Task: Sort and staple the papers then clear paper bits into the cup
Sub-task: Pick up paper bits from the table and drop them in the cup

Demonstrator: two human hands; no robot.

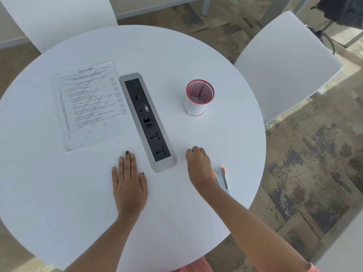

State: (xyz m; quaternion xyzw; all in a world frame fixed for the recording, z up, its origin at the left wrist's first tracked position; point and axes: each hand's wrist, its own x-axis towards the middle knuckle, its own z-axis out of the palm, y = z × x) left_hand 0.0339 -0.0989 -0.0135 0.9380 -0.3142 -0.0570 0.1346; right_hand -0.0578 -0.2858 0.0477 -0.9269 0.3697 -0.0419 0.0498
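Both forearms reach forward over the round white bench (59, 193) from its near edge. The left hand (128, 181) lies flat, palm down, fingers straight and close together, thumb spread toward the power strip; its grip is released and holds nothing. The right hand (198, 165) is set on the far side of the strip, wrist raised a little, fingers curled under with the knuckles up and the tips pressed to the bench top; whether anything small is pinched beneath them cannot be told. The recessed socket panel (147, 120), grey-framed and black inside, runs diagonally between the two hands. The stapler (223, 178), grey with orange ends, lies just beside the right wrist, partly hidden by it. The printed papers (90, 105) lie in a flat stack left of the panel, beyond the left hand. The red mesh cup (199, 97), wrapped in white paper, stands upright beyond the right hand, well apart from it.
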